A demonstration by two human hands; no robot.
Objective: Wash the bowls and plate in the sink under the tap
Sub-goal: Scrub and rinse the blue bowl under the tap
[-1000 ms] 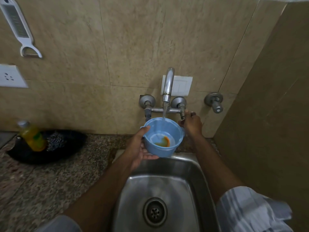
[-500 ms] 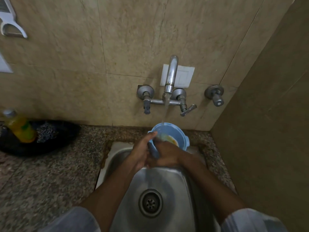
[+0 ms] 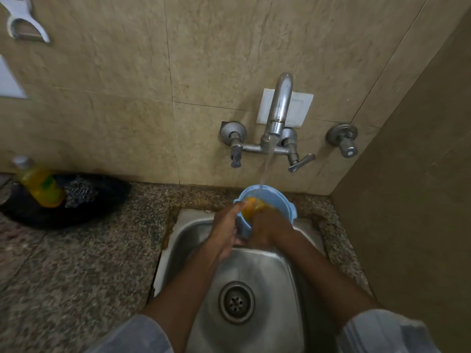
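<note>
The left hand (image 3: 225, 229) grips the blue bowl (image 3: 277, 203), clouded with orange water under the tap (image 3: 279, 108), while the right hand's (image 3: 267, 228) fingers reach inside, hidden.

Right hand (image 3: 267, 225) fingers hidden inside blue bowl (image 3: 277, 202). White wall tool (image 3: 23, 21) at 10 o'clock cut by edge. Yellow bottle (image 3: 38, 184) at 9 o'clock blurred.

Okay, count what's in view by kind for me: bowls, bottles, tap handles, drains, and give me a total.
Bowls: 1, the blue bowl, held under the tap by the left hand and right hand.
Bottles: 1, the yellow bottle on the counter.
Tap handles: 3.
Drains: 1.
Total: 6.
</note>
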